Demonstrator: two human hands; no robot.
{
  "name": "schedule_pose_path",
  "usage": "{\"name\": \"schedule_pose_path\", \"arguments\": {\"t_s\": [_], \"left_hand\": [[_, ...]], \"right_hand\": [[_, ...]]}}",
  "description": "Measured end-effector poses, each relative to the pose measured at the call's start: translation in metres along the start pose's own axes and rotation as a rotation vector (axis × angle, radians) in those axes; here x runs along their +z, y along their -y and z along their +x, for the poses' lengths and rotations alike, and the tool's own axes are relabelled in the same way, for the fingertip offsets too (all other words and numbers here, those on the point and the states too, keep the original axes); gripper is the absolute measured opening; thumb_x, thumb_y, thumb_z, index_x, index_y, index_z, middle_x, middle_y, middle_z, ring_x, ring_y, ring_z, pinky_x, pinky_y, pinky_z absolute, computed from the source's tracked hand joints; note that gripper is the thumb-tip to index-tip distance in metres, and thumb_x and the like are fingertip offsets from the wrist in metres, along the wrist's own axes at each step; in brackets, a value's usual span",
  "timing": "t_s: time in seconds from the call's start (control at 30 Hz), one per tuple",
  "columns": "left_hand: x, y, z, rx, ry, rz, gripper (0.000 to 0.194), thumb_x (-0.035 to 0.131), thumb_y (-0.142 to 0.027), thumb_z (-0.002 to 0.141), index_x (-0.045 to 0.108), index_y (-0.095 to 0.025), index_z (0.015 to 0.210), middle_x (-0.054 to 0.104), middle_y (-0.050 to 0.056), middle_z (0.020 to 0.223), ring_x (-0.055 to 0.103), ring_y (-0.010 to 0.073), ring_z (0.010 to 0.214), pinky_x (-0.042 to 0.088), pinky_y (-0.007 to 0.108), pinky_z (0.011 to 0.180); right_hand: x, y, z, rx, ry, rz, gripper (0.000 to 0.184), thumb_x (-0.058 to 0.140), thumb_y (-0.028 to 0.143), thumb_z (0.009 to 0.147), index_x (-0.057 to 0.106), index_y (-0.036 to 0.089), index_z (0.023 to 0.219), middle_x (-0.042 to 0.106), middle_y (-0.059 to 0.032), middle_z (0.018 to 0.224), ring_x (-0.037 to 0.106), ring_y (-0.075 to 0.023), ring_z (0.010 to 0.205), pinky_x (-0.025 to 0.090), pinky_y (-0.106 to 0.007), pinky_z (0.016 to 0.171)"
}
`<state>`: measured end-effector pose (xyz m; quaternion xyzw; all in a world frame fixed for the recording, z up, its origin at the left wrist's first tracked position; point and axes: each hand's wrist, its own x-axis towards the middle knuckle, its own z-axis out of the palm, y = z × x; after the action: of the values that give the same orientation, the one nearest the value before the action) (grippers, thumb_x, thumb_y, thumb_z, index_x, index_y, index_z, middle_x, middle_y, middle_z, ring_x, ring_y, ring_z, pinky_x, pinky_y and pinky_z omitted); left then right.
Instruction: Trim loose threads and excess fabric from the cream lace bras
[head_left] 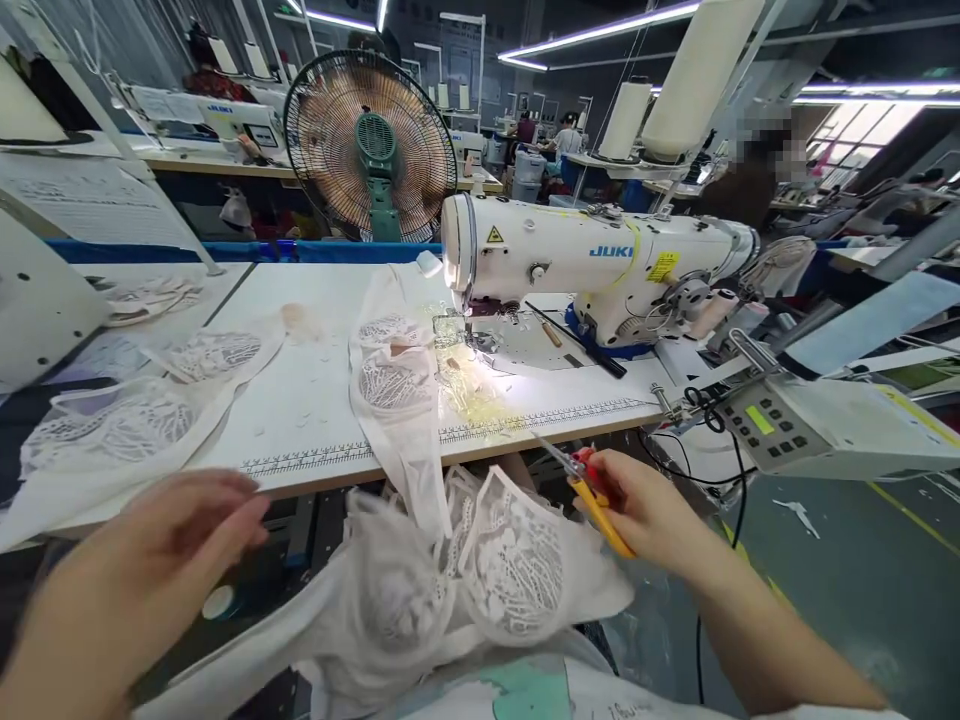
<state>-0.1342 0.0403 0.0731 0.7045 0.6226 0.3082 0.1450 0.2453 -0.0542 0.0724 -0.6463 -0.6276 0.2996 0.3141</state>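
My right hand [645, 505] is closed around yellow-handled thread snips [592, 500], blades pointing up-left toward the table edge. My left hand [169, 545] hovers at the lower left, fingers curled and blurred, nothing visibly in it. Between my hands lies a white lace bra [480, 570] on my lap, cups facing up. A strip of the same white lace fabric [394, 385] trails from it up over the table edge toward the needle of the white sewing machine [592, 260].
More lace pieces [127, 420] lie on the white table [315, 400] at left. A control panel box [765, 425] sits at right with cables. A standing fan [371, 145] is behind the table. Other workstations and a person are far back.
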Motion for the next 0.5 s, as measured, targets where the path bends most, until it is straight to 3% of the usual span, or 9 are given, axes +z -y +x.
{"name": "schedule_pose_path", "arguments": {"t_s": [0.07,0.1,0.17,0.27,0.4,0.5], "left_hand": [[0.023,-0.012,0.030,0.159,0.097,0.171,0.031,0.043,-0.047,0.079,0.059,-0.020,0.077,0.063,0.001,0.082,0.061,0.0166,0.070,0.047,0.025,0.058],[0.035,-0.018,0.045,0.277,0.167,0.278,0.029,0.038,-0.041,0.083,0.057,-0.020,0.087,0.064,0.001,0.086,0.062,0.0180,0.076,0.047,0.026,0.064],[0.059,-0.028,0.074,0.397,0.248,0.293,0.030,0.037,-0.033,0.082,0.057,-0.019,0.100,0.065,0.006,0.104,0.061,0.0236,0.095,0.047,0.032,0.075],[0.080,-0.036,0.102,0.530,0.335,0.315,0.024,0.043,-0.027,0.076,0.063,-0.018,0.085,0.067,0.011,0.098,0.061,0.0293,0.094,0.046,0.039,0.080],[0.083,-0.046,0.093,0.675,0.388,0.345,0.024,0.040,-0.020,0.077,0.062,-0.019,0.066,0.065,0.010,0.070,0.061,0.0262,0.069,0.047,0.036,0.062],[0.082,-0.056,0.056,0.778,0.381,0.304,0.028,0.037,-0.017,0.083,0.064,-0.017,0.083,0.066,0.009,0.077,0.061,0.0213,0.068,0.048,0.029,0.055]], "right_hand": [[0.005,-0.007,0.008,0.001,-0.059,-0.137,0.012,0.055,0.019,0.070,0.047,0.019,0.079,0.058,-0.0032,0.075,0.053,-0.0154,0.066,0.046,-0.029,0.061],[0.008,-0.009,0.011,0.001,-0.062,-0.146,0.011,0.054,0.018,0.070,0.046,0.019,0.078,0.058,-0.0028,0.073,0.053,-0.0154,0.065,0.046,-0.028,0.060],[0.015,-0.010,0.017,-0.005,-0.039,-0.097,0.011,0.054,0.020,0.072,0.044,0.019,0.077,0.057,-0.0020,0.071,0.054,-0.0154,0.064,0.046,-0.027,0.059],[0.026,-0.008,0.025,-0.043,0.005,0.008,0.016,0.057,0.027,0.074,0.045,0.020,0.080,0.059,-0.0023,0.075,0.055,-0.0152,0.067,0.046,-0.027,0.061],[0.044,-0.001,0.039,-0.106,0.067,0.152,0.023,0.061,0.032,0.073,0.044,0.019,0.081,0.058,-0.0017,0.076,0.051,-0.0131,0.064,0.045,-0.026,0.061],[0.059,0.007,0.051,-0.088,0.109,0.316,0.029,0.063,0.036,0.072,0.041,0.020,0.082,0.056,-0.0010,0.078,0.047,-0.0115,0.062,0.044,-0.025,0.058]]}}
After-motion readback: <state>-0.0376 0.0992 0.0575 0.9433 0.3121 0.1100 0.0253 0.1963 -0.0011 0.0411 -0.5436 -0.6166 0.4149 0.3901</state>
